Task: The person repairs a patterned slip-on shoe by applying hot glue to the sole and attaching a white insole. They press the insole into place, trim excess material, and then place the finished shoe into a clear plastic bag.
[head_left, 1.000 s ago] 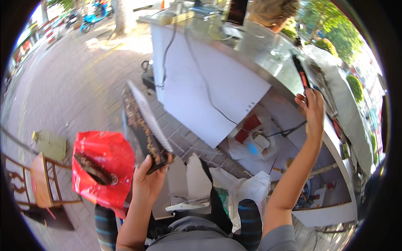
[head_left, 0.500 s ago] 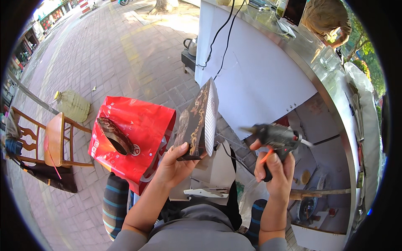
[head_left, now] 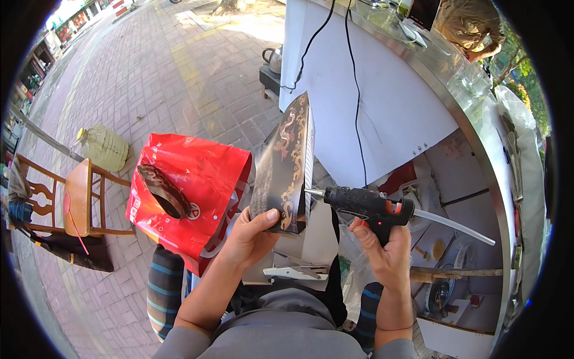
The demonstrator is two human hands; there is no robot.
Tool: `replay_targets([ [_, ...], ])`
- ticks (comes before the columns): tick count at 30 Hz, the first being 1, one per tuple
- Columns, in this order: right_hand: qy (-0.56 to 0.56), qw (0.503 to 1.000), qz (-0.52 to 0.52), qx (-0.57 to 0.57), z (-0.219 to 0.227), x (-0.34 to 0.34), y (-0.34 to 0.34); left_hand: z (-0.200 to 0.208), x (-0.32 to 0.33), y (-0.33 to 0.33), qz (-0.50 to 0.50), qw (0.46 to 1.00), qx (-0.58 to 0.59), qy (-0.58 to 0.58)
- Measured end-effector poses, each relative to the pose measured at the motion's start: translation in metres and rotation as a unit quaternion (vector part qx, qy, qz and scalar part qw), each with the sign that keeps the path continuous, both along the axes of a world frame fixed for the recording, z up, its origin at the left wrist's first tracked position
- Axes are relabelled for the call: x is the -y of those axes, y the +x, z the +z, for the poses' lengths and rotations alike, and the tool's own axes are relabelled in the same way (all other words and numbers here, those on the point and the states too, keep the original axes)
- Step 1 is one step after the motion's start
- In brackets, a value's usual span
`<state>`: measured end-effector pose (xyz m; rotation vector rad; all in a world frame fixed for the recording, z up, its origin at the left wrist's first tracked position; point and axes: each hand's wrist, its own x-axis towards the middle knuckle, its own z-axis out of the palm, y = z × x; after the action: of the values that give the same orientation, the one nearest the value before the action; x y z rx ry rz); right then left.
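Note:
My left hand is closed round the lower end of a long dark brown piece with gold scroll patterns, tilted upright over my lap. A pale ribbed side shows along its right edge. My right hand grips the handle of a black glue gun. A whitish glue stick sticks out of its back. The metal nozzle meets the piece's right edge; whether it touches cannot be told. Another dark patterned piece, curved with an opening, lies on a red bag at left.
A metal-edged counter with a white panel stands at right, black cords hanging down it. A wooden chair and a yellowish jug are left. A white metal tool lies over my lap. Another person bends behind the counter.
The glue gun has moved left and turned level, its nozzle now at the piece's edge. The piece has turned slightly and shows more of its patterned face.

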<state>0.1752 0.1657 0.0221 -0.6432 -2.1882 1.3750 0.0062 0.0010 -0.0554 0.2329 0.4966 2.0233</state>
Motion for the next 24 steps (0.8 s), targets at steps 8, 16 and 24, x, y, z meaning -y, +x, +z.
replay_targets([
  [8,0.005,1.0,-0.002,0.018,0.0,-0.0007,0.0006,0.0041,-0.0006,0.0005,0.005,1.0,-0.004,-0.027],
  [16,0.034,0.999,-0.004,0.018,-0.0007,-0.0006,0.0019,0.0004,-0.0013,0.0004,0.024,0.996,-0.042,-0.07],
  [24,0.056,0.998,-0.002,0.03,0.0037,0.001,0.0033,-0.0028,-0.0009,-0.0005,0.024,0.998,-0.023,-0.051],
])
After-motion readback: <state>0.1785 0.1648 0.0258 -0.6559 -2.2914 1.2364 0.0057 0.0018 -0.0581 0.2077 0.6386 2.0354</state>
